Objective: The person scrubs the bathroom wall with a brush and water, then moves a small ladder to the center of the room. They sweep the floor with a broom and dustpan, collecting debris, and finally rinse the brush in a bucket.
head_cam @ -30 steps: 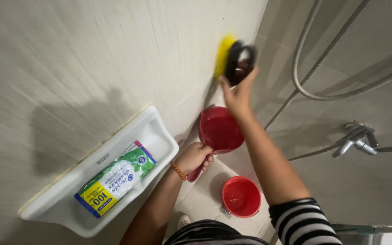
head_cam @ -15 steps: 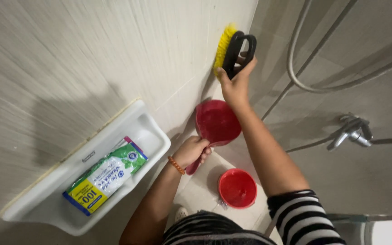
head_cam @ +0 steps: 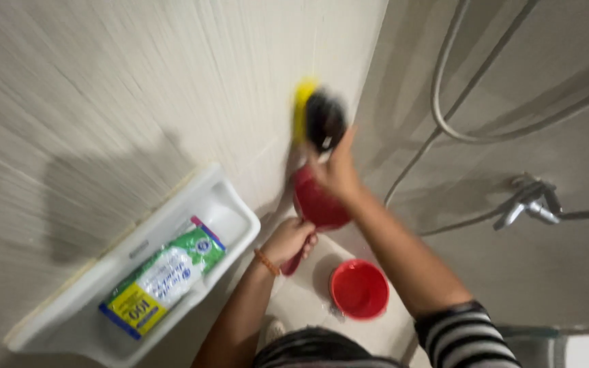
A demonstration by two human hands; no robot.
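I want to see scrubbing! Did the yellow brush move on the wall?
Yes. The yellow brush in the right hand sits lower, nearer the white wall shelf, than before.

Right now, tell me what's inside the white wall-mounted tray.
The white wall-mounted tray holds one green, white and yellow plastic packet lying flat. Whatever lies beneath the packet is covered.

Head view under soft, even, moderately bright indoor light, probably from above and behind the camera. A broad grey shadow lies on the tiled wall [head_cam: 138,88] above the tray [head_cam: 69,320]. Motion blur smears the whole frame, streaking the tile lines; it is heaviest on the right hand [head_cam: 339,170] and brush [head_cam: 315,119], whose outlines dissolve. The tap [head_cam: 536,204] shows faint glints. Straight edges bow near the frame's borders.
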